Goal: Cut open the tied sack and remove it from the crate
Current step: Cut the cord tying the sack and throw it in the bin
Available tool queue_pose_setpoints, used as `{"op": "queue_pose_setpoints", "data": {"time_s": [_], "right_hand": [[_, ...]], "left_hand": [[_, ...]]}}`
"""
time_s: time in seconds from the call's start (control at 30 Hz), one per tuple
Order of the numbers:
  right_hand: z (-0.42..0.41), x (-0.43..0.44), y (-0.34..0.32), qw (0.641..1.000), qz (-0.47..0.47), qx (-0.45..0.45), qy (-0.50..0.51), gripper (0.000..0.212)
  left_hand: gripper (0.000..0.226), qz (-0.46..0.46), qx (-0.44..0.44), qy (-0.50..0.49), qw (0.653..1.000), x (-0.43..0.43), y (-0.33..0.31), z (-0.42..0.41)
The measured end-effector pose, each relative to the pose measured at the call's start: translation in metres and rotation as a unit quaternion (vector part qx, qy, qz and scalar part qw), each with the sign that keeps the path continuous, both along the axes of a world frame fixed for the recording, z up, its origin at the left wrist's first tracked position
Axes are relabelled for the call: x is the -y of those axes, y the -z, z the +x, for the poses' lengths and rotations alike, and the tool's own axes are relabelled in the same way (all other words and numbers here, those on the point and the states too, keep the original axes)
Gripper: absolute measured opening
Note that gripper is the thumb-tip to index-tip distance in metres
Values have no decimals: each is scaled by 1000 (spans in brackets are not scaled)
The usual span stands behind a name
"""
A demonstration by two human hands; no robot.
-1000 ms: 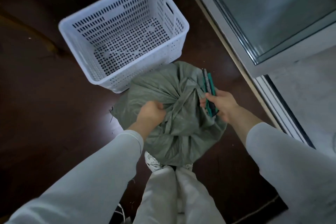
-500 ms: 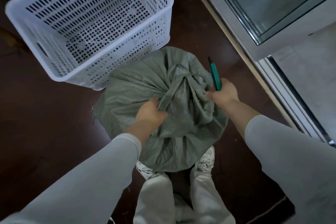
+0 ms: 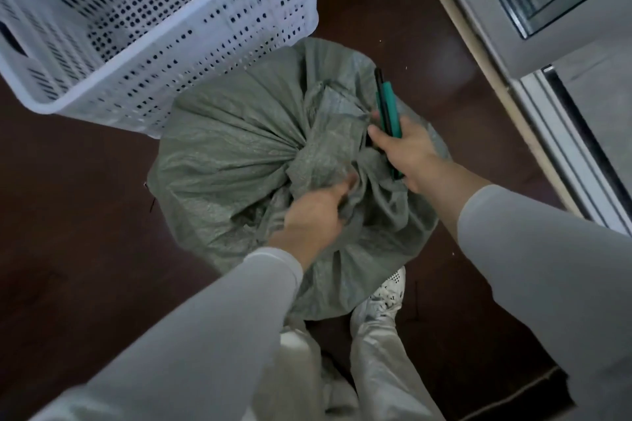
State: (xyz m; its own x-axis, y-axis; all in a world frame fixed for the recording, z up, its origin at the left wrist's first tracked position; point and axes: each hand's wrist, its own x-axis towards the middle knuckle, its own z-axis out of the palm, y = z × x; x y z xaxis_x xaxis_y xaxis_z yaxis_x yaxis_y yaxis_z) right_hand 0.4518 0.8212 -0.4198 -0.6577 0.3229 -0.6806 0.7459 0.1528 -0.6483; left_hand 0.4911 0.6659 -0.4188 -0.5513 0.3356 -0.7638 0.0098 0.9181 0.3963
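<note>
Green-grey woven sack (image 3: 232, 161) sits on the dark brown floor (image 3: 68, 232) in the head view. It is outside the white perforated crate (image 3: 191, 55) and pressed against that crate's near wall. The crate's floor is visible through its open top. The sack's neck is gathered into a bunched knot (image 3: 318, 161) on top.

The left hand (image 3: 314, 219) is curled round a fold of sack fabric just below the knot, gripping it. The right hand (image 3: 407, 150) is closed round a teal and black cutting tool (image 3: 384, 102), which points away from the person over the sack's far right side. Whether a blade meets the fabric cannot be told.

Both arms wear pale long sleeves. A white shoe (image 3: 386, 294) shows at the sack's near edge. A grey door frame (image 3: 506, 44) runs along the right.
</note>
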Motion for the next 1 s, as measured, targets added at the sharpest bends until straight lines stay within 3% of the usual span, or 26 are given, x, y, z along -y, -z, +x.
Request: {"op": "queue_pose_setpoints", "data": {"time_s": [0.1,0.23,0.33,0.4,0.47,0.5,0.6,0.67,0.77,0.83,0.93,1.0], "right_hand": [[15,-4,3,998,-11,39,37,38],[33,-5,1,991,-62,66,98,42],[51,3,1,996,-20,73,52,22],[65,9,1,996,-9,83,34,30],[80,13,-1,994,-36,96,25,33],[88,15,0,993,-54,104,19,33],[106,18,1,988,-96,118,29,30],[110,16,0,987,-115,101,57,31],[106,7,-6,980,-132,53,142,27],[100,-3,-9,980,-69,12,187,20],[86,-18,-5,986,86,-25,143,5],[75,-19,-1,993,65,-14,101,14]], "left_hand": [[60,14,22,53,998,-6,4,32],[61,39,121,69,989,-3,-1,59],[35,12,41,-131,990,3,-12,56],[33,-13,-66,-287,956,9,-14,40],[41,8,-153,-372,915,11,-12,21],[58,20,-160,-373,914,10,-11,9],[120,65,-36,-234,969,1,2,-12],[135,128,43,-182,974,-2,10,-17],[120,86,54,-87,991,0,13,-11],[97,23,45,-18,999,7,9,-3],[61,-8,66,73,995,25,8,16],[55,-17,83,86,993,37,8,30]]}}
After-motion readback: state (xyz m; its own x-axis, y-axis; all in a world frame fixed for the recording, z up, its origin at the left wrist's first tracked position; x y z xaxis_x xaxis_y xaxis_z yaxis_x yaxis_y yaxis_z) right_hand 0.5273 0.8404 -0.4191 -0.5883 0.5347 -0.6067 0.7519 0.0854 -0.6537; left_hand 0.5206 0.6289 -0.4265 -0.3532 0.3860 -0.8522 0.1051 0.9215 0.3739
